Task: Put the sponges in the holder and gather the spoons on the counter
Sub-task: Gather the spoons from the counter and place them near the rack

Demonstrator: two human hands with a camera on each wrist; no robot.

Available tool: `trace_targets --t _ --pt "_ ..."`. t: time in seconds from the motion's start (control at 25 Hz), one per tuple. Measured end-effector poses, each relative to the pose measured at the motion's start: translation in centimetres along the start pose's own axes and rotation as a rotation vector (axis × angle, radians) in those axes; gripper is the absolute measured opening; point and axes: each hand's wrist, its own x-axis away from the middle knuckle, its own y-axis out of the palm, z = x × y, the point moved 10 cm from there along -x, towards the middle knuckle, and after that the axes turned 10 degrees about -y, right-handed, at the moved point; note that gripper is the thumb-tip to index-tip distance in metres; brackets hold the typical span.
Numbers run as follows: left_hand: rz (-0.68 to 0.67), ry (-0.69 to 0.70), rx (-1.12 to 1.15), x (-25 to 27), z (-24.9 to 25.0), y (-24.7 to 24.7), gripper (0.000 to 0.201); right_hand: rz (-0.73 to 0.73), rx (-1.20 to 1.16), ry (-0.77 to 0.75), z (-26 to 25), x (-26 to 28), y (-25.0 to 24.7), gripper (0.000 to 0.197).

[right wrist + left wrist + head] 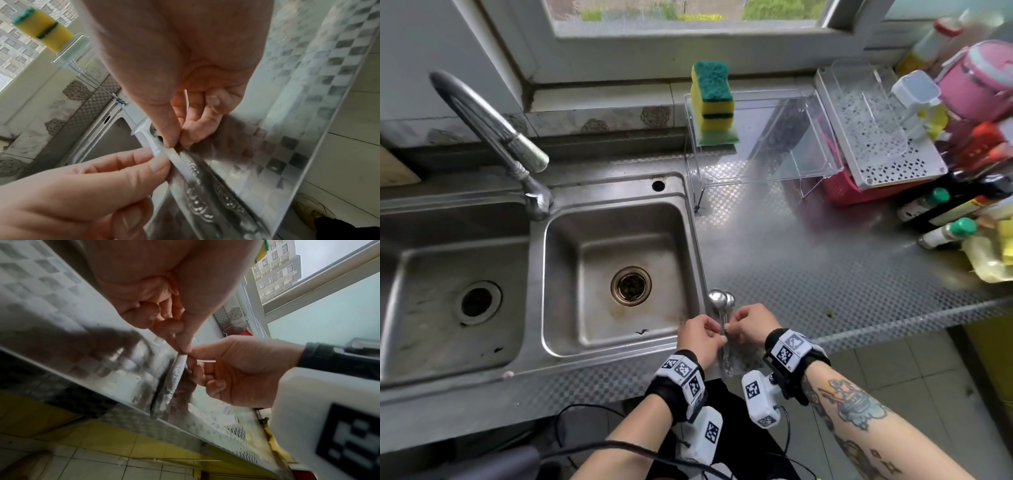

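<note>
Holder: a clear plastic holder [763,137] stands on the counter [825,246] under the window, right of the sink; its raised left end carries the sponges.
Sponges: two yellow sponges with green scrub faces [711,97] are stacked on the holder's left end, on top of a flat pale green pad; in the right wrist view the same stack [42,27] shows far up at the left.
Right basin: the sink basin [592,240] nearest the hands shows only its brass drain ring and some brown staining.
Left basin: a second basin [424,308] with a dark drain hole; the faucet [493,137] arches above the divider.
Perforated tray: a white tray with a clear lid [876,137] sits on a red basket at the right, crowded by bottles and a pink pot.
Spoons: two metal spoons [720,303] lie side by side on the counter at the sink's right front corner, bowls pointing away from the person, embossed handles toward the counter's front edge; the handles show in the wrist views [197,181] [176,369].
Left hand: the left hand [697,337] is on the left of the spoons, thumb and forefinger pinched on a handle, other fingers curled.
Right hand: the right hand [751,325] is on the right of the spoons, thumb and forefinger pinching a handle at the same spot, fingertips of both hands nearly meeting.
</note>
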Motion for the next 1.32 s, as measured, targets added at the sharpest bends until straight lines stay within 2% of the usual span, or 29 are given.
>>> trace_targets --t 0.24,0.44,0.52,0.6,0.84,0.96,1.12,1.32 --pt "-0.005 -0.033 -0.078 0.2 -0.8 1.3 0.03 -0.034 0.051 -0.018 0.2 0.7 0.2 0.018" --pt "0.01 -0.042 -0.178 -0.1 -0.8 1.9 0.025 -0.015 0.057 -0.049 -0.6 0.9 -0.2 0.018" --pt "0.024 -0.039 -0.214 0.1 -0.4 1.9 0.015 -0.017 0.039 -0.054 -0.6 0.9 0.0 0.011" --pt "0.039 -0.044 -0.253 0.3 -0.3 1.9 0.006 -0.015 0.049 -0.068 -0.6 0.7 0.1 0.013" --pt "0.022 -0.083 -0.266 0.4 -0.3 2.5 0.003 -0.023 0.045 -0.064 0.6 -0.1 0.6 0.015" --pt "0.007 -0.065 -0.221 0.1 0.4 2.7 0.009 -0.035 -0.001 -0.085 0.4 -0.6 0.1 0.017" --pt "0.026 0.013 -0.167 -0.1 3.6 2.4 0.008 -0.04 -0.02 -0.111 0.2 -2.8 -2.7 0.024" --pt "0.101 0.009 -0.129 -1.9 7.1 0.8 0.021 0.131 -0.027 -0.059 1.2 -6.7 -11.1 0.029"
